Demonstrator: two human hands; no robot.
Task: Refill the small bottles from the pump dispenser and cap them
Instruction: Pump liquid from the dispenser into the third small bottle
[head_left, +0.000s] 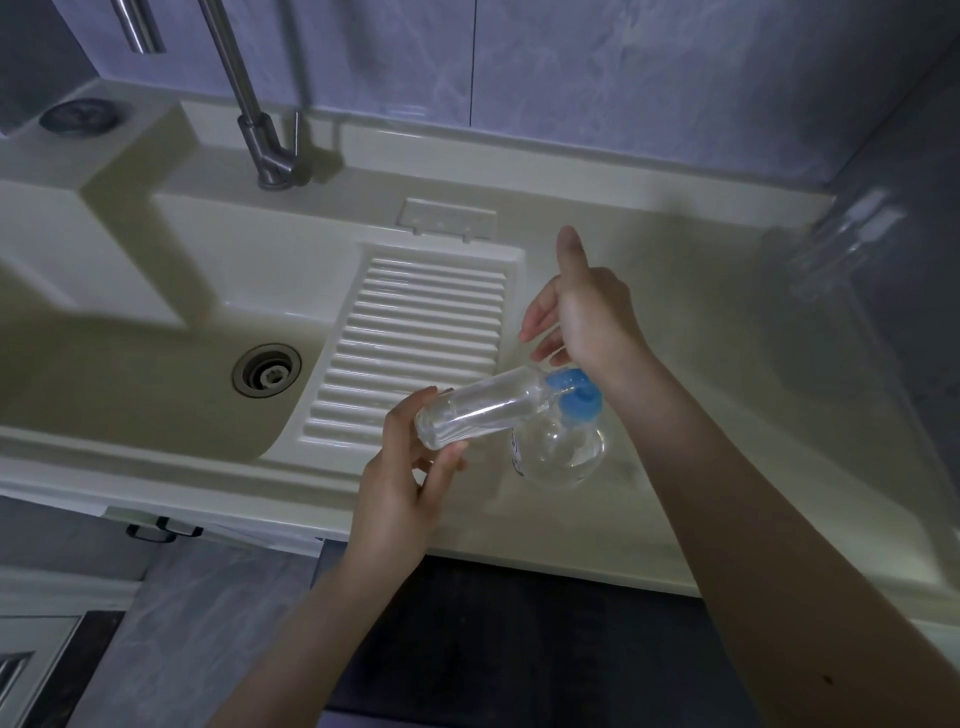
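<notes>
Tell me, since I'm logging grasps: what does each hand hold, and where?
The left hand grips the small clear bottle by its base end. The right hand holds nothing, fingers open above the blue pump head.

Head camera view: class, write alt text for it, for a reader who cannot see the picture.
A person's left hand holds a small clear bottle tilted with its mouth at the blue pump head of a clear pump dispenser standing on a pale countertop. The right hand hovers open above the pump. To the left lie a sink with a ribbed washboard and a tap.

A cream sink (156, 291) with ribbed washboard (415, 343), round drain (266, 370) and steel faucet (260, 130).
</notes>
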